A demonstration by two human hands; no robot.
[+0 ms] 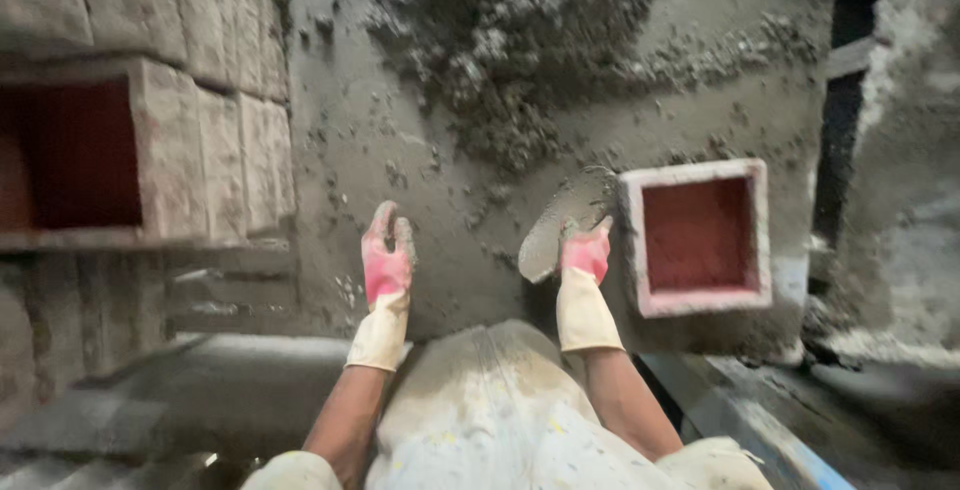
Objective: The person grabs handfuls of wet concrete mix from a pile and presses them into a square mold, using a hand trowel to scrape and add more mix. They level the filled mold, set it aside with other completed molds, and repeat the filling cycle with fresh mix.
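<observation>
Both my hands wear red and cream rubber gloves smeared with grey cement. My left hand (386,262) is held up with fingers loosely apart and holds nothing. My right hand (586,250) grips the handle of a trowel (560,225), whose flat blade is caked with grey mortar and points up and left. Just right of that hand sits a square red mould (698,303) with a pale, mortar-crusted rim and a hollow inside. A heap of wet grey mortar (500,40) lies on the ground beyond both hands.
Stacked rough-faced concrete blocks (215,140) stand at the left, with another red mould cavity (75,155) among them. A dark gap (835,120) and a grey wall are at the right. My cement-stained clothing (490,410) fills the bottom centre.
</observation>
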